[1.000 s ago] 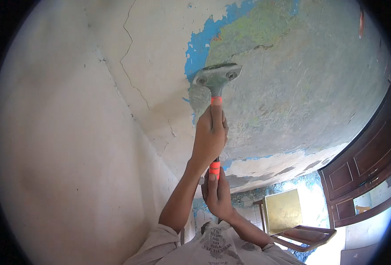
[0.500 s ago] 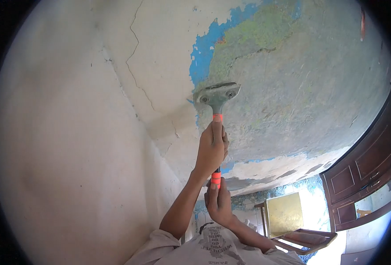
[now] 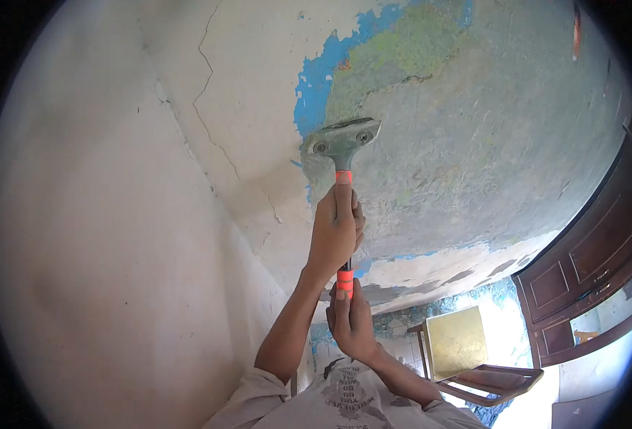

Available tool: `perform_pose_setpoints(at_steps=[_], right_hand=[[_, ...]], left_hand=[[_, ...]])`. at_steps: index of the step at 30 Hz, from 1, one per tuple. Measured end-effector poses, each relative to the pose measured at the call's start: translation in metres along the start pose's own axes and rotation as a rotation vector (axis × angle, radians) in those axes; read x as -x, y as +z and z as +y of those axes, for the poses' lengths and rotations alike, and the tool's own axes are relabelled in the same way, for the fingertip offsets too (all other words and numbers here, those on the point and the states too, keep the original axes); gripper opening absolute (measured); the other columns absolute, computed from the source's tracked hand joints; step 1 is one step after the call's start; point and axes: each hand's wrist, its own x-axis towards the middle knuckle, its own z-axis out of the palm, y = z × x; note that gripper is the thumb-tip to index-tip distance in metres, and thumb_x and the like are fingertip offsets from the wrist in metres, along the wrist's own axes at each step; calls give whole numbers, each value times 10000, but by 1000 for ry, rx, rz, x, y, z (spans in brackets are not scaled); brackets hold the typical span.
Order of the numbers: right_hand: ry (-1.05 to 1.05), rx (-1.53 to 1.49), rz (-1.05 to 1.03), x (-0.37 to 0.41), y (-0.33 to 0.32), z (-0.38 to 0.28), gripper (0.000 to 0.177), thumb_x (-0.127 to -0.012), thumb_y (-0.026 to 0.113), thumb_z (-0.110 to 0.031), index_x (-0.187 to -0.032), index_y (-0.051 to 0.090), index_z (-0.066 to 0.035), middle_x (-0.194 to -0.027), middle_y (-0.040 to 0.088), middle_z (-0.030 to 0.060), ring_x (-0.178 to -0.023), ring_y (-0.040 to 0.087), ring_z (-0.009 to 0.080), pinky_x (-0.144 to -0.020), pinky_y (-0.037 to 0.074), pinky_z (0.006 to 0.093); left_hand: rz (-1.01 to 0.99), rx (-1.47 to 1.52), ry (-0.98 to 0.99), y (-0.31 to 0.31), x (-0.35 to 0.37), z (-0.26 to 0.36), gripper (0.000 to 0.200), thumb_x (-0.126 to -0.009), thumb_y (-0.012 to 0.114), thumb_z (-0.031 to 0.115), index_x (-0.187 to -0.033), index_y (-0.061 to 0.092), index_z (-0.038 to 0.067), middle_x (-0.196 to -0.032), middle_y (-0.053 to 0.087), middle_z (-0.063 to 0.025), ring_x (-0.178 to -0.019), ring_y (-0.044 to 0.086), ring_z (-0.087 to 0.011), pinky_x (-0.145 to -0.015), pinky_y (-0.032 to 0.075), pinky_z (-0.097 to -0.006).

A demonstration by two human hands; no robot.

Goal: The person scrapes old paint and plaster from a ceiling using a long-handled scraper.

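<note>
A long-handled scraper [image 3: 342, 148] with a wide grey metal head and an orange-and-black handle points up the wall. My left hand [image 3: 335, 227] is wrapped around the upper handle, thumb lying along it just below the head. Lower down, my right hand [image 3: 352, 325] grips the handle's orange end. The blade edge lies against or very close to the wall [image 3: 430, 171], where grey and green layers are bare. Beside the blade runs a strip of blue paint [image 3: 314, 96], bordered on its left by cream paint [image 3: 259, 93].
A pale side wall [image 3: 116, 250] meets the scraped wall at a corner on my left. Thin cracks run through the cream paint. At lower right stand a wooden chair [image 3: 455, 343] with a yellowish seat and a dark brown cabinet [image 3: 580, 272]. Paint flakes litter the floor [image 3: 501, 307].
The scraper and both hands have shifted slightly up and to the left in view, and the wall has shifted similarly. Both hands keep their hold on the handle.
</note>
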Motion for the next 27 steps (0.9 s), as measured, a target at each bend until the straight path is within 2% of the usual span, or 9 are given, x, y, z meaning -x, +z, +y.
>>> perform_pose_setpoints(at_steps=[2, 5, 8, 14, 17, 20, 23, 26, 27], right_hand=[[66, 19, -2, 2, 1, 4, 332, -1104, 363, -286, -1053, 433, 35, -612, 447, 0, -485, 431, 48, -433, 327, 243], [-2, 76, 20, 10, 3, 13, 320, -1103, 362, -272, -1048, 431, 36, -608, 443, 2, -481, 421, 49, -432, 329, 248], [87, 39, -31, -2, -3, -7, 216, -1067, 427, -174, -1049, 451, 40, -592, 553, 149, -494, 596, 300, -467, 405, 428], [96, 102, -4, 8, 0, 1, 198, -1060, 434, -159, -1037, 446, 37, -600, 553, 164, -489, 592, 306, -468, 405, 428], [48, 68, -4, 0, -2, 2, 195, -1060, 434, -158, -1042, 446, 36, -591, 551, 165, -486, 596, 314, -464, 406, 421], [87, 15, -31, -1, 0, -9, 193, -1061, 432, -157, -1042, 450, 34, -580, 547, 158, -488, 600, 317, -462, 407, 419], [72, 63, 6, 3, 5, 5, 197, -1063, 430, -160, -1034, 458, 33, -569, 542, 143, -482, 593, 287, -457, 404, 415], [12, 70, 2, 4, 3, 12, 334, -1098, 376, -304, -1058, 449, 20, -621, 461, -4, -490, 445, 56, -448, 354, 247], [17, 42, -6, 1, 3, 7, 336, -1098, 375, -306, -1057, 449, 19, -624, 463, -4, -492, 445, 55, -450, 356, 246]], left_hand=[[9, -8, -9, -4, 3, -7, 552, -1048, 369, 623, -810, 370, 125, -562, 274, 65, -420, 238, -50, -371, 189, -260], [31, -5, 11, -4, 4, -16, 555, -1047, 373, 623, -809, 371, 122, -560, 275, 62, -418, 237, -49, -368, 189, -259], [26, 5, 11, -3, 1, -8, 555, -1049, 374, 619, -804, 368, 121, -561, 276, 61, -417, 235, -49, -365, 187, -259], [51, -10, 8, -6, 5, -13, 534, -1063, 366, 587, -799, 369, 123, -562, 282, 61, -416, 236, -49, -362, 186, -258], [40, -18, 16, -6, 3, -10, 533, -1065, 363, 583, -796, 369, 124, -561, 281, 61, -415, 232, -48, -364, 187, -257], [42, -7, 5, -4, 2, 4, 520, -1073, 365, 554, -788, 376, 119, -553, 304, 55, -409, 260, -53, -367, 209, -258], [70, -41, -29, -8, 5, -4, 496, -1090, 369, 495, -782, 397, 107, -535, 354, 40, -397, 325, -66, -372, 262, -259], [58, -40, 0, -7, 0, -9, 498, -1090, 366, 496, -783, 400, 106, -533, 360, 35, -396, 335, -68, -372, 278, -261], [57, -39, 9, -4, -1, 2, 498, -1090, 364, 496, -783, 401, 107, -533, 360, 34, -396, 336, -68, -373, 281, -262]])
